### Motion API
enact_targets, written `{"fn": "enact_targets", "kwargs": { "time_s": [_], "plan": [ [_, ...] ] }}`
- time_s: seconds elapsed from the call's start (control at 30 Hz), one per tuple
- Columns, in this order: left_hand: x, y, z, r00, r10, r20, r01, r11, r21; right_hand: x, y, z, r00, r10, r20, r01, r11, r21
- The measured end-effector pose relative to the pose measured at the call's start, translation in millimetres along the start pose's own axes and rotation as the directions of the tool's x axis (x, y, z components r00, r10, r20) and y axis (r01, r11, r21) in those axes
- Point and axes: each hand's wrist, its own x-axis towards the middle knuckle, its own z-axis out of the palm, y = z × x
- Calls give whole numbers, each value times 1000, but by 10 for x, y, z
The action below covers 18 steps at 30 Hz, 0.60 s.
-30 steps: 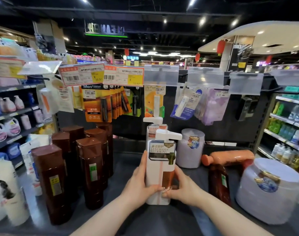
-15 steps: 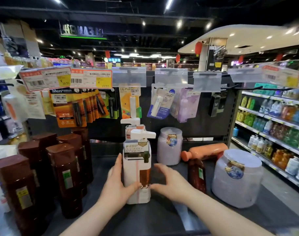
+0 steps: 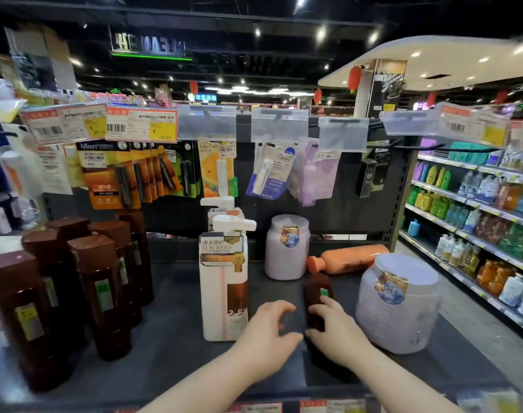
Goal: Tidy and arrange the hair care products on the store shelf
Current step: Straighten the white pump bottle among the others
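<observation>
Nearest, both forearms reach in from the lower edge over the dark shelf (image 3: 170, 347). The left hand (image 3: 264, 335) hovers above the shelf with fingers curled and spread, thumb pointing right, holding nothing; it sits just right of the white pump bottle (image 3: 223, 281) without touching it. The right hand (image 3: 334, 333) wraps loosely around the lower part of a small brown bottle (image 3: 317, 296), fingers on its right side and thumb low at the near side; the bottle stands roughly upright, its base hidden by the hand, so contact with the shelf cannot be told.

Right of that hand stands a large pale jar (image 3: 398, 305) with a white lid and a blue-and-gold label. At the left, a cluster of tall brown bottles (image 3: 102, 293) stands in rows, each with a small green or yellow sticker.

Farther back, a second white pump bottle (image 3: 221, 205) stands directly behind the first. A smaller lavender jar (image 3: 287, 248) stands right of it, and an orange bottle (image 3: 348, 259) lies on its side behind the small brown bottle, cap pointing left.

Beyond these, carded lip balms (image 3: 111, 177) hang from pegs under price tags (image 3: 141, 125)
</observation>
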Motion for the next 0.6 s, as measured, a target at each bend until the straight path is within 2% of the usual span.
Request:
{"fn": "enact_targets", "kwargs": {
  "time_s": [0.13,0.23,0.3,0.37,0.47,0.6],
  "plan": [
    [12,11,137,993,-106,54,106,994,1,-19,83,-42,994,108,17,-109,971,212],
    [-50,70,206,991,-118,69,120,992,-25,2,121,-60,990,141,25,-143,958,247],
    [-142,122,209,993,-114,39,115,993,-32,-8,167,-83,990,144,2,-139,952,272],
    [-258,137,166,994,-99,-36,97,994,-45,-61,173,-130,987,163,-5,-146,900,411],
    [-478,106,21,976,-94,-194,83,994,-66,-236,65,-293,992,106,-73,-37,779,626],
    [-747,-43,-231,924,-34,-382,39,999,4,-512,-267,-498,977,-50,-209,200,575,794]
  ]
}}
